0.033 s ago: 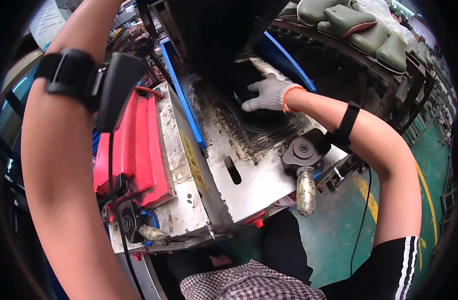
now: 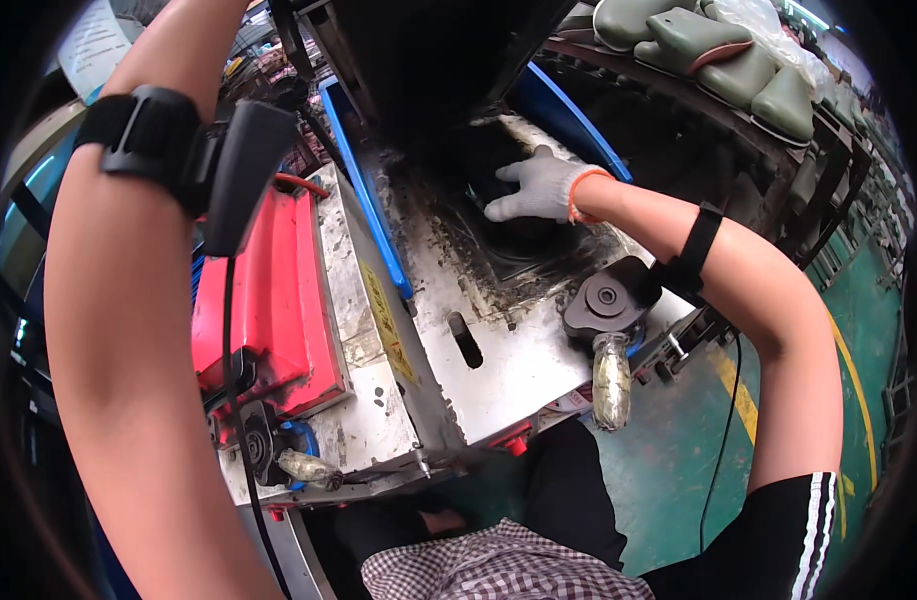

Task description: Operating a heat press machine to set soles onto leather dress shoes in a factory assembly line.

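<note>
Though the left hand's grip is unseen, the grey-gloved right hand (image 2: 541, 190) splays fingers, perhaps bracing, near the scuffed silver-metal bench's (image 2: 524, 365) right edge.

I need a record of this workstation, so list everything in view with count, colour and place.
Metal worktop: one, silvery with dark stains, centre
Machine part: one, black, top centre
Blue strips: two, blue, either side of the machine part
Red cover: one, red, left of the worktop
Wrapped handles: two, yellowish, near the bench's front corners
Red knob: at least one, red, bench front
Shoe-shaped pieces: at least four, olive green, upper right
Floor: one, green with yellow lines, lower right
Checked garment: one, dark and white, bottom centre
Arm straps: two, black, one per arm
Right hand: one, whitish glove, fingers spread over the worktop's dark area
Left hand: out of view
</note>
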A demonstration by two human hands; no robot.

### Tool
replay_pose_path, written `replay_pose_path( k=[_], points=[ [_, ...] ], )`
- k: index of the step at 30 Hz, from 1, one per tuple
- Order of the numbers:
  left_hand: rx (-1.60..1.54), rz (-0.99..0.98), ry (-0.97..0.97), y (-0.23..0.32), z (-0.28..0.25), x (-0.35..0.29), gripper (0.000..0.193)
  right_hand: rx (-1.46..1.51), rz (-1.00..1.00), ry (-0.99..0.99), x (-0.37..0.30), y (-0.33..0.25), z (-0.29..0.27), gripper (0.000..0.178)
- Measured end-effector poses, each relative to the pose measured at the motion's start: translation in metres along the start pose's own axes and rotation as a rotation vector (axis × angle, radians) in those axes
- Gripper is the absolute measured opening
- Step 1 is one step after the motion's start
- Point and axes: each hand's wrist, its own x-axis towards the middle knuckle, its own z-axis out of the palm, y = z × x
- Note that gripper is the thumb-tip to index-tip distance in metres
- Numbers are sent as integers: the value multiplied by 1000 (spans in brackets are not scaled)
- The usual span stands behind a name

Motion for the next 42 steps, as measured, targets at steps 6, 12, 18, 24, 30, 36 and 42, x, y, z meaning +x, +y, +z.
replay_pose_path(
  k=[6,12,18,24,30,36,42],
  points=[
    [28,31,29,0,10,7,50,222,82,-195,-50,-12,-25,93],
    [-129,-85,-146,57,20,-53,41,-19,-258,200,-144,-24,-14,61],
    [-529,8,1,30,102,-74,47,183,-518,471,-233,-50,34,32],
    [-113,59,-111,73,159,-133,37,73,-460,632,-262,-55,85,37],
    [-52,186,65,84,217,-190,26,107,-444,728,-261,-49,98,43],
    [-98,133,150,88,223,-198,22,102,-520,840,-261,-31,100,33],
    [-121,107,200,97,227,-198,22,154,-38,1179,-232,56,83,24]
  ],
)
